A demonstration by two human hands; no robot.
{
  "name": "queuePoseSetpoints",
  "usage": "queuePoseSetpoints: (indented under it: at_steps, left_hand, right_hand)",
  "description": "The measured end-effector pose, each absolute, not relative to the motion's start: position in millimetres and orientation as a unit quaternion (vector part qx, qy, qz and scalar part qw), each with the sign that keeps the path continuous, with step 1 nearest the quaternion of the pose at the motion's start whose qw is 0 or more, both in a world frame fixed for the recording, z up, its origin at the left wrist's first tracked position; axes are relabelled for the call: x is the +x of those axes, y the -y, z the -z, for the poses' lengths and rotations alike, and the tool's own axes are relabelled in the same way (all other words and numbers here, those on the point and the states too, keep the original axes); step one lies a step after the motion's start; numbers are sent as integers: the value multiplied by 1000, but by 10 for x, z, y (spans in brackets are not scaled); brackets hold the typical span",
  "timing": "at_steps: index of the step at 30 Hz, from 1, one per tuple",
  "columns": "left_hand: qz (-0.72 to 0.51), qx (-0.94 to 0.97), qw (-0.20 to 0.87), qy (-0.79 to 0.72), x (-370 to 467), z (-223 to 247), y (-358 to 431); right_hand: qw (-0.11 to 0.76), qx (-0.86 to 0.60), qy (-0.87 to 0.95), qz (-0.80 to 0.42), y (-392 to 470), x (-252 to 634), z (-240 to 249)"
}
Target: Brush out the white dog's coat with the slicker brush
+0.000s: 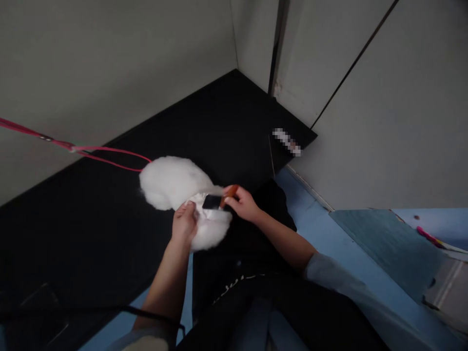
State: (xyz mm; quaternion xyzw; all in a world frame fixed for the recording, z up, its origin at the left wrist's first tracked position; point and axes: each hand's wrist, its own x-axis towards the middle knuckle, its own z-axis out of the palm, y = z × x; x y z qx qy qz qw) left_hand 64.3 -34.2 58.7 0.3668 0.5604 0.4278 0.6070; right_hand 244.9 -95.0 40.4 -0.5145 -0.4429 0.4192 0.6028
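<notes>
Holding, left hand: left hand (185,222) pinches a creased edge of the fluffy white piece (175,180) between thumb and fingers; fingers drawn together, partly hidden by the piece.

Holding, right hand: right hand (243,202) is closed around the orange-brown handle (229,195) of a flat tool; thumb lies along the near side.

Tool head: rectangular head (212,202), dark with a pale lower border, points toward the left hand and lies at the creased middle of the white piece. Exact contact between head and material cannot be told.

White piece: located between and beyond the hands; larger lobe extends forward and left of the left hand, smaller lobe sits to its right, below the tool head.

Red cord: thin red cord (109,156) runs from the far left edge of the view to the far-left end of the white piece, forming a narrow loop. Attachment point not discernible.

Tabletop: black tabletop (109,219) extends under the larger lobe, set along a grey wall (91,63).

Far corner: pixelated pale item (287,142) rests near the right end of the tabletop, well apart from both hands; identity unreadable.

Floor: blue floor (310,214) visible beyond the right forearm.
</notes>
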Motion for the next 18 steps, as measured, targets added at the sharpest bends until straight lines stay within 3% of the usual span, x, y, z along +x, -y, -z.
queuePoseSetpoints:
  at_steps: [3,6,9,13,18]
  left_hand:
    - [-424,300,651,-554,655,-624,314]
    - [-447,274,648,-552,643,-636,308]
    - [-452,269,646,-553,639,-639,296]
    - [-391,265,691,-547,652,-651,232]
    - [-350,251,714,-552,714,-674,127]
  right_hand:
    - [634,-522,433,-372,955,2435,-414]
    - [593,-490,480,-423,940,2407,-435]
    - [603,-539,453,-375,920,2398,-472]
    - [563,-494,513,-418,915,2450,-513]
    - [616,-552,453,-332,945,2550,-530]
